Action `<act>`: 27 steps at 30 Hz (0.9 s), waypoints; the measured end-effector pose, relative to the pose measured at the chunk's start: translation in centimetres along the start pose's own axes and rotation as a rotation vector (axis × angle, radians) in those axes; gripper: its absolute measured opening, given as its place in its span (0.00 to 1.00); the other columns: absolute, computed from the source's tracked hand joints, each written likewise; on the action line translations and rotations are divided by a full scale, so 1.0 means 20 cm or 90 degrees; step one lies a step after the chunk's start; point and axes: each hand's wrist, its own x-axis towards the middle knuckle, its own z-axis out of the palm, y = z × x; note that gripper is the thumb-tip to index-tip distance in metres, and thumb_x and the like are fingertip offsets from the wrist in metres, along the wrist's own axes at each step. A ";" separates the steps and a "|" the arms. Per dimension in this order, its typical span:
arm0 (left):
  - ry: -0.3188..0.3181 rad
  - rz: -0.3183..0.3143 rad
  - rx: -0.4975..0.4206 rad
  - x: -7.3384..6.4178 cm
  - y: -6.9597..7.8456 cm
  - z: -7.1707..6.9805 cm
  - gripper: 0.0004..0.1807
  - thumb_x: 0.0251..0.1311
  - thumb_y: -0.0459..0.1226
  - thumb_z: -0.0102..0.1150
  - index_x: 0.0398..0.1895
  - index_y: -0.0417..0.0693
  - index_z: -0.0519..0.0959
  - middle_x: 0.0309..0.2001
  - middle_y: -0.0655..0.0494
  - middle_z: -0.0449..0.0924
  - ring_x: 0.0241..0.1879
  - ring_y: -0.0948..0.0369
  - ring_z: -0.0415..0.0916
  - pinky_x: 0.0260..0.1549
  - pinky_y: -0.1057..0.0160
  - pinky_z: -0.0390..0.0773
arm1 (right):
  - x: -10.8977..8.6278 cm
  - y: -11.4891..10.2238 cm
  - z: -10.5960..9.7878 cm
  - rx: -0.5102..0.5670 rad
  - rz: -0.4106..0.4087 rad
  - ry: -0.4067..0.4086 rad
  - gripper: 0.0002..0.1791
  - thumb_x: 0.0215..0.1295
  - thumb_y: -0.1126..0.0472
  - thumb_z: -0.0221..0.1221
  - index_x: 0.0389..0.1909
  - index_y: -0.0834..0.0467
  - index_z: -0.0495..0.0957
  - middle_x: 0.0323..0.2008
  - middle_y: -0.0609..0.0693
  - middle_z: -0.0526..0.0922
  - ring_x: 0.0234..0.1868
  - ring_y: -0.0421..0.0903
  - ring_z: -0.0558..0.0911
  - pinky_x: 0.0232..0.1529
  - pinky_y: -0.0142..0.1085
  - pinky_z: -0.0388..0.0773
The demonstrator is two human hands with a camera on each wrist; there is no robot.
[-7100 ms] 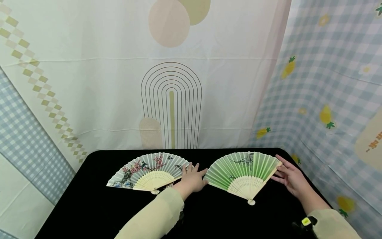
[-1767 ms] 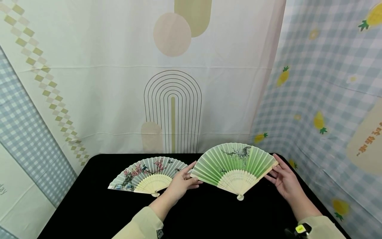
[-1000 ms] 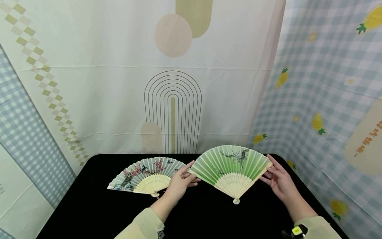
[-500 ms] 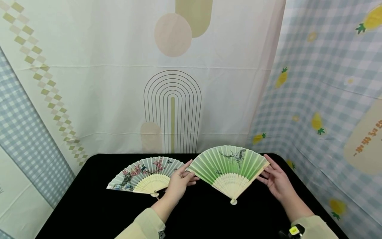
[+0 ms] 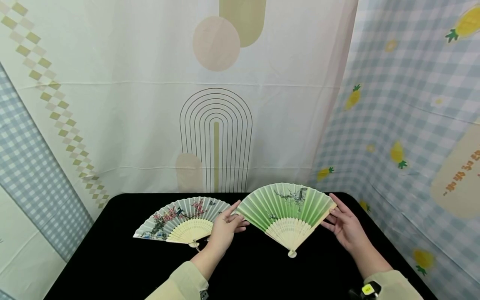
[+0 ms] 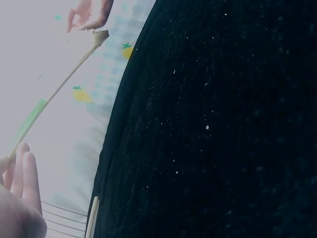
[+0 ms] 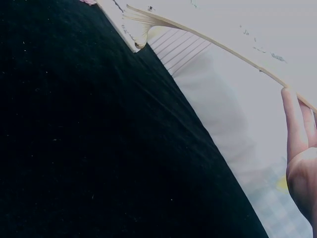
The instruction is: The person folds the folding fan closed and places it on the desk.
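Observation:
A spread green folding fan (image 5: pixel 281 208) with a dark branch print and pale ribs is held upright-tilted above the black table. My left hand (image 5: pixel 224 229) pinches its left end between thumb and fingers. At its right outer stick, my right hand (image 5: pixel 346 228) grips the edge with fingers behind it. In the left wrist view the fan (image 6: pixel 59 87) shows nearly edge-on, clear of the table. A second fan (image 5: pixel 187 212), grey-white with pink blossoms and cream ribs, lies spread to the left; my left hand covers its right end.
The black-covered table (image 5: pixel 270 275) reaches back to a pale patterned curtain (image 5: pixel 150 104). A blue checked curtain with pineapples (image 5: pixel 390 125) closes off the right side, near my right hand. A cord hangs at the blossom fan's pivot.
Seven seconds ago the green fan lay lower, with my left hand spread between both fans. Now both hands hold it raised. Over the last second it has drifted slightly left.

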 end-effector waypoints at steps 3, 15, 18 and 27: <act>0.007 0.001 -0.009 0.00 0.00 0.00 0.30 0.69 0.31 0.58 0.73 0.49 0.66 0.42 0.44 0.85 0.41 0.54 0.86 0.42 0.58 0.85 | 0.00 0.01 0.01 0.006 0.001 -0.005 0.29 0.80 0.71 0.37 0.66 0.40 0.73 0.57 0.48 0.81 0.53 0.48 0.83 0.46 0.43 0.84; 0.040 -0.007 -0.021 0.01 -0.01 0.02 0.28 0.69 0.31 0.57 0.72 0.52 0.69 0.46 0.43 0.85 0.40 0.56 0.86 0.40 0.61 0.85 | 0.01 0.04 0.04 -0.027 0.000 0.004 0.29 0.80 0.71 0.38 0.65 0.38 0.74 0.57 0.46 0.81 0.53 0.47 0.83 0.45 0.43 0.84; 0.046 -0.006 -0.019 0.01 -0.01 0.02 0.28 0.69 0.31 0.57 0.72 0.52 0.69 0.46 0.43 0.85 0.40 0.56 0.86 0.40 0.62 0.85 | 0.01 0.04 0.04 -0.036 0.002 0.007 0.29 0.80 0.71 0.38 0.65 0.38 0.74 0.56 0.46 0.82 0.52 0.47 0.84 0.44 0.42 0.85; 0.055 0.009 -0.019 0.01 -0.02 0.02 0.27 0.69 0.31 0.58 0.71 0.49 0.70 0.46 0.41 0.85 0.39 0.55 0.86 0.40 0.62 0.85 | 0.01 0.04 0.05 -0.045 0.009 0.019 0.27 0.79 0.70 0.41 0.66 0.38 0.73 0.56 0.46 0.82 0.52 0.46 0.84 0.44 0.42 0.85</act>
